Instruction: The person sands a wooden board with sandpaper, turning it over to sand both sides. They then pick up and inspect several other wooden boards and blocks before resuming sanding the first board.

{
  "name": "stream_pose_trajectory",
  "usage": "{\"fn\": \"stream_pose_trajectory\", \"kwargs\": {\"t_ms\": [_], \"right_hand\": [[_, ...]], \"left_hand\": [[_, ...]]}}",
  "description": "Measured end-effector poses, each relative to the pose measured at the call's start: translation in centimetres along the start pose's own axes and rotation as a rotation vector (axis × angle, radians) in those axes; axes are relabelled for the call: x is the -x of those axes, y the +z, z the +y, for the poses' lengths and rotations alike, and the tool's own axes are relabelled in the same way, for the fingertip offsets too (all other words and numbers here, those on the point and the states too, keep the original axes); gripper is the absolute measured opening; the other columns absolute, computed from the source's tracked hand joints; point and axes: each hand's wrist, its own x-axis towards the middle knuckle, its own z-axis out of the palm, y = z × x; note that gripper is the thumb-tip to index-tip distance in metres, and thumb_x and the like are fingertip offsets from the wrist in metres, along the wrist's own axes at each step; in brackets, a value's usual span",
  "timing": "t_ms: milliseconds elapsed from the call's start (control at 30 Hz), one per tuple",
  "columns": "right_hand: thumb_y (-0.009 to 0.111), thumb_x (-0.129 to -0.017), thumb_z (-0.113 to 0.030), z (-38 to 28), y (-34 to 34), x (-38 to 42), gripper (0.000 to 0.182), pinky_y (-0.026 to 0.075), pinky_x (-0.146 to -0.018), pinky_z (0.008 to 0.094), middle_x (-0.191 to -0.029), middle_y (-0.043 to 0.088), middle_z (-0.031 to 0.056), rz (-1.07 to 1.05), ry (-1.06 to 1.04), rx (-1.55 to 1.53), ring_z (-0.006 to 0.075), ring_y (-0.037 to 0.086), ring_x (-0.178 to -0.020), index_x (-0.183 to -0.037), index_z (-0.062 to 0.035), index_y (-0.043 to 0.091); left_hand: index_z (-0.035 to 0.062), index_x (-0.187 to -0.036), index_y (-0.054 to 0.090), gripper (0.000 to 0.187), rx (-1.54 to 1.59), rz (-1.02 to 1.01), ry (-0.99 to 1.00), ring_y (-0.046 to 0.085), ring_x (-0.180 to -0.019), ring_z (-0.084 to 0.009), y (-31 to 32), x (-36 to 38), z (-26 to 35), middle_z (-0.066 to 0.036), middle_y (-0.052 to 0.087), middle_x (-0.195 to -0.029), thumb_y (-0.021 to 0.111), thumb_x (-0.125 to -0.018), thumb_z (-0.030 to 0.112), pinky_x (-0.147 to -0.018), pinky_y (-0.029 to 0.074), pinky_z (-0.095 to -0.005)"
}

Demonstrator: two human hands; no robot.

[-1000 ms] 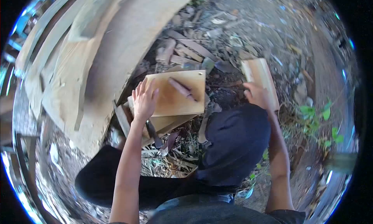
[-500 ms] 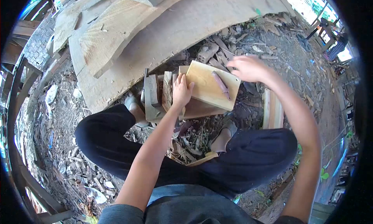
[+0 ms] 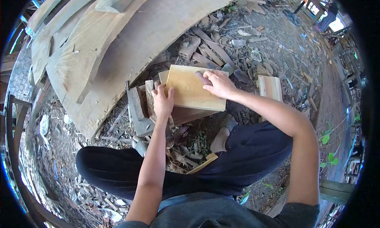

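A flat, pale yellow wooden board rests tilted on a low stack of wood blocks between my knees. My left hand grips its left edge, thumb toward the top face and fingers along the side. Over the right part of the board, my right hand is closed around a brown stick-shaped piece, whose upper left end sticks out past the fingers. That piece lies against the board's face; its other end is hidden under my hand.
A grey block stands left of the board. Large sawn slabs lie at the upper left. To the right is a light wood block. Wood scraps and a broken brick litter the dirt beyond.
My right hand has come down from beside the board and closed on the brown stick-shaped piece lying on it. The camera view has shifted, and my left hand stays at the board's left edge.
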Motion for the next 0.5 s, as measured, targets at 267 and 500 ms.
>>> {"fn": "stream_pose_trajectory", "kwargs": {"t_ms": [267, 500], "right_hand": [[0.062, -0.079, -0.009, -0.7, -1.2, -0.8, 0.022, 0.048, -0.079, 0.0434, -0.096, 0.059, 0.0161, 0.032, 0.008, -0.165, 0.0328, 0.061, -0.088, -0.099, -0.0019, 0.058], [0.05, -0.089, 0.0, -4.1, 3.0, -4.0, 0.015, 0.049, -0.077, 0.0405, -0.086, 0.058, 0.0145, 0.215, -0.017, -0.109, 0.0287, 0.057, -0.086, -0.098, 0.0031, 0.062]], "left_hand": [[-0.0034, -0.097, 0.066, 0.045, 0.294, -0.06, -0.277, 0.052, -0.064, -0.0156, -2.2, 1.2, 0.6, -0.008, 0.057, -0.067, 0.067, -0.087, 0.04, -0.061, 0.044, -0.0311], [-0.0014, -0.103, 0.064, 0.041, 0.233, -0.028, -0.201, 0.059, -0.071, -0.022, -1.2, 2.4, -0.7, -0.014, 0.063, -0.076, 0.057, -0.094, 0.038, -0.066, 0.046, -0.0356]]}}
